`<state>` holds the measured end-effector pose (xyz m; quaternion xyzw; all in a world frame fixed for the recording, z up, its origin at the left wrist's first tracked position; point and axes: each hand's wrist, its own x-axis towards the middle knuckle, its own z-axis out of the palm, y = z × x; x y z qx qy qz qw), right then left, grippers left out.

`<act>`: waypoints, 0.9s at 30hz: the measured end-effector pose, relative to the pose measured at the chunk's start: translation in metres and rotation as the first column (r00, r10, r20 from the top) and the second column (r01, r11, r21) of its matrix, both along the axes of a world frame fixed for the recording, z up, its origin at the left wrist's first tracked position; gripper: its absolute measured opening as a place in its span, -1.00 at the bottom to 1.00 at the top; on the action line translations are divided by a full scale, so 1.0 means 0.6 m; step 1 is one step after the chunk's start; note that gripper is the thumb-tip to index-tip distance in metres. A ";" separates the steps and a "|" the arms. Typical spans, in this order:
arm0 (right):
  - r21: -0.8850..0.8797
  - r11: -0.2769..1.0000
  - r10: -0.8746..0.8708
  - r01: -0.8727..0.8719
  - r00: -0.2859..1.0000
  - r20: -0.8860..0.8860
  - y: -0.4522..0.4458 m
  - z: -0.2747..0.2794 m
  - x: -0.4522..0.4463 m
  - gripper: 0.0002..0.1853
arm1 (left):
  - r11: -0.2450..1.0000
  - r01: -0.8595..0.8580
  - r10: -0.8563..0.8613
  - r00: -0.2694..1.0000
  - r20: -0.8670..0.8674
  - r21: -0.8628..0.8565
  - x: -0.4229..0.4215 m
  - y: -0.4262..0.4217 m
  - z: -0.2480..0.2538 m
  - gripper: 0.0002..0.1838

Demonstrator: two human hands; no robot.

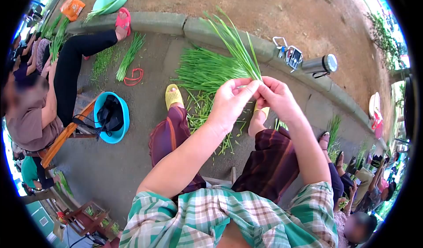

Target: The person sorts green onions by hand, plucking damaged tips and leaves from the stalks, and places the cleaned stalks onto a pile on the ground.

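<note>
Pavement (110,168): is being edged by the curb (158,23).
Stalk pile (207,69): is being supported beside the curb.
Held bunch (246,56): is being pointed toward the curb.
Left hand (233,100): bunch's lower end is being pinched.
Right hand (280,98): the same end is being gripped.

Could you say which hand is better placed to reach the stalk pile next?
Probably the left hand, nearer the pile of slender green stalks than the right hand; both hold one long green bunch.
</note>
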<state>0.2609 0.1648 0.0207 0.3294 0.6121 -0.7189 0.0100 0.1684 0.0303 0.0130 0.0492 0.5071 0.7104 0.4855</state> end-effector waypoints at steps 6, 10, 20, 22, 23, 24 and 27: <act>0.213 0.965 -0.142 0.156 0.987 -0.078 -0.076 0.018 -0.032 -0.81 | 0.984 -0.155 0.146 0.985 0.094 0.093 -0.027 0.013 -0.004 -0.62; 0.244 0.949 -0.161 0.201 0.972 -0.173 -0.121 0.019 -0.060 -0.79 | 0.989 -0.037 0.005 0.976 0.219 0.143 -0.073 -0.006 -0.007 -0.65; 0.595 0.794 0.025 0.125 0.971 -0.238 -0.121 0.012 -0.115 -0.69 | 0.967 -0.174 0.187 0.981 -0.057 0.186 -0.111 -0.009 0.018 -0.76; 0.679 0.728 0.223 -0.098 0.970 -0.099 -0.093 0.030 -0.113 -0.69 | 0.975 -0.161 0.172 0.983 -0.065 0.155 -0.119 -0.014 0.022 -0.77; 0.740 0.656 0.261 -0.147 0.965 -0.039 -0.078 0.043 -0.109 -0.68 | 0.977 -0.153 0.164 0.984 -0.067 0.151 -0.122 -0.016 0.020 -0.77; 0.726 0.681 0.220 -0.093 0.972 -0.082 -0.063 0.036 -0.106 -0.67 | 0.983 -0.134 0.153 0.975 -0.158 0.129 -0.125 -0.018 0.019 -0.77; 0.564 0.826 0.076 -0.004 0.992 -0.105 -0.030 0.038 -0.090 -0.65 | 0.994 -0.074 0.091 0.961 -0.261 0.074 -0.124 -0.021 0.024 -0.78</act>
